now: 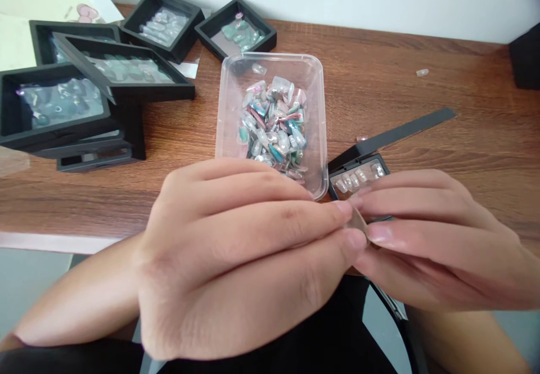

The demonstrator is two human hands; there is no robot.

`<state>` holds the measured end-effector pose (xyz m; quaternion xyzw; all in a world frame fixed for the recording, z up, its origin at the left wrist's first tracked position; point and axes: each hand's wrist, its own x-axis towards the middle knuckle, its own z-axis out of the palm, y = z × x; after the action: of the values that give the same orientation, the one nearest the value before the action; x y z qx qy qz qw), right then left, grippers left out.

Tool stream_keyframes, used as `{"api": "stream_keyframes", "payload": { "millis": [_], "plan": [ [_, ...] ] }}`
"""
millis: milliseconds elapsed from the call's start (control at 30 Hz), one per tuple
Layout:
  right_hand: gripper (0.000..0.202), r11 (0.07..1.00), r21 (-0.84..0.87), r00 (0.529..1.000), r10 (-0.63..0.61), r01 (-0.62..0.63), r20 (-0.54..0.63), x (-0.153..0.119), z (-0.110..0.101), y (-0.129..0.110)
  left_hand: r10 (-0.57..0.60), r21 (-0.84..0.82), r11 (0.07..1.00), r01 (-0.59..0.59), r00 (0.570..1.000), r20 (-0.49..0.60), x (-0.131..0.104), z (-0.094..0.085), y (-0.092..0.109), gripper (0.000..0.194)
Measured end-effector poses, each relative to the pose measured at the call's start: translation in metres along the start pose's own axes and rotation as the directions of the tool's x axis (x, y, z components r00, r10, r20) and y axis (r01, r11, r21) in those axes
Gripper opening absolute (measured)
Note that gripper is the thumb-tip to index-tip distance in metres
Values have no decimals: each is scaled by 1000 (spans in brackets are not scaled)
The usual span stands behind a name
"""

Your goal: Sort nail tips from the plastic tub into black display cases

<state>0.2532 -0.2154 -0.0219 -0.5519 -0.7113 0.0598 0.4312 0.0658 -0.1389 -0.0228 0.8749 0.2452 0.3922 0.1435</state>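
My left hand [248, 250] and my right hand [439, 239] meet at the lower centre right, fingertips pinched on a small brownish piece [358, 222] between them. Most of that piece is hidden by the fingers. Just behind them an open black case [383, 166] holds a row of clear, shiny press-on nails [358, 178]. Left of the case stands a clear plastic tub [314, 154], partly covered by my left hand. Inside it lies a pile of loose nails [274, 121] in clear, pink, teal and silver.
Several black frames [139, 90] with nails inside are stacked at the left, and another frame [236, 28] stands behind the tub. A loose nail [422, 72] lies at the back right, near a black object [525, 56] at the edge. Paper [25, 3] is at the back left.
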Motion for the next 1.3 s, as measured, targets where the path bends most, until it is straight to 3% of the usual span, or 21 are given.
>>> {"api": "stream_keyframes", "payload": {
  "millis": [167,300,467,700,867,933,1033,1100,1167,1267,1300],
  "plan": [
    [21,992,101,996,-72,78,-59,1,2,4,57,47,997,-58,998,23,1,4,-1,12],
    [21,984,170,997,-49,58,-55,3,2,6,65,29,997,-66,998,17,2,5,-4,14],
    [19,955,297,1000,19,-15,-10,0,2,7,165,9,986,-167,981,102,4,1,-11,7],
    [13,920,386,998,49,-62,44,-1,5,8,104,-40,994,-101,993,55,6,-4,-10,7],
    [9,886,459,997,46,-67,56,2,5,8,203,-24,979,-201,973,113,2,-1,-12,9],
    [7,877,470,995,79,-98,59,1,5,8,182,-11,983,-182,980,86,0,4,-9,7],
    [7,889,435,990,123,-141,70,1,5,7,88,29,996,-87,995,-55,-1,13,-2,12],
    [11,902,399,986,145,-164,79,0,4,6,102,33,994,-100,992,-75,3,10,-1,14],
    [14,915,362,984,159,-178,81,0,4,5,172,15,985,-172,985,7,13,-2,-2,13],
    [13,933,311,984,168,-179,63,-1,4,4,240,-43,970,-238,929,282,29,-27,-7,17],
    [11,937,298,983,176,-184,54,-2,4,4,254,-58,967,-248,925,282,33,-33,-10,16]
  ]
}}
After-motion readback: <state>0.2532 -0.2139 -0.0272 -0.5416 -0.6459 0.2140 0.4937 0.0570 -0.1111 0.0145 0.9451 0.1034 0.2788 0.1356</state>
